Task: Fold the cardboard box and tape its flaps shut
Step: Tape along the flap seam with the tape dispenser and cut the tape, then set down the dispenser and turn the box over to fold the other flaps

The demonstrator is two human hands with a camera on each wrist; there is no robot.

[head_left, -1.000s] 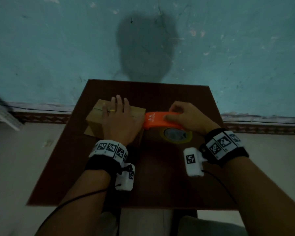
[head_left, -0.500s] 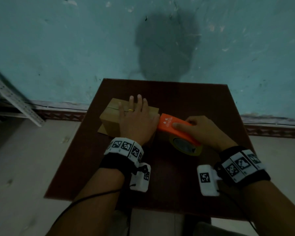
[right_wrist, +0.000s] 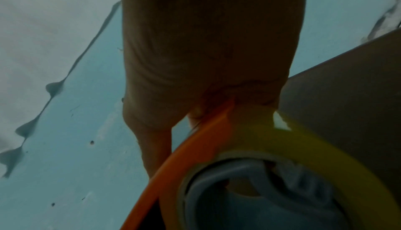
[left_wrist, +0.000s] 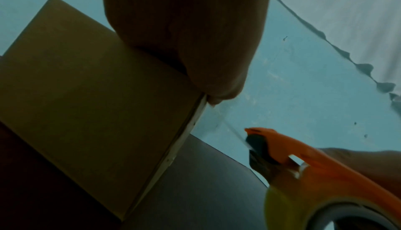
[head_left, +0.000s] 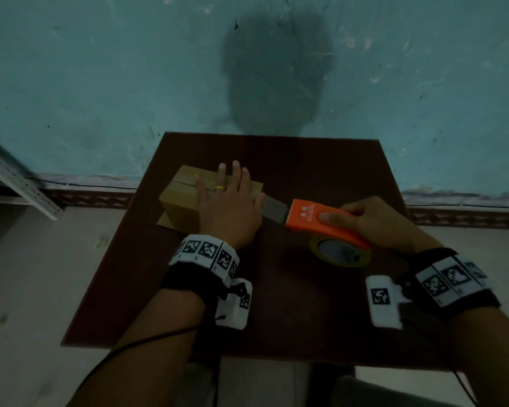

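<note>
While the left hand [head_left: 228, 210] lies flat on top of the small brown cardboard box [head_left: 182, 198], fingers straight and slightly spread with a yellow ring on one of them, the right hand [head_left: 373, 223] has its fingers and thumb wrapped round the orange plastic tape dispenser [head_left: 315, 221]. The box sits on the left-middle part of the dark brown square table [head_left: 291, 304], top flaps down and a seam line running across the lid under the fingers. A loose flap of cardboard pokes out flat on the table at the box's near-left bottom edge.

A strip of clear tape [head_left: 274, 207] stretches from the box's right edge to the dispenser's toothed front, so dispenser and box are apart, joined only by that strip. In the left wrist view the thumb presses right at the box's top corner where the tape leaves. The yellowish tape roll [head_left: 340, 254] hangs under the dispenser, close over the table. Teal wall behind, pretty dim lighting overall.
</note>
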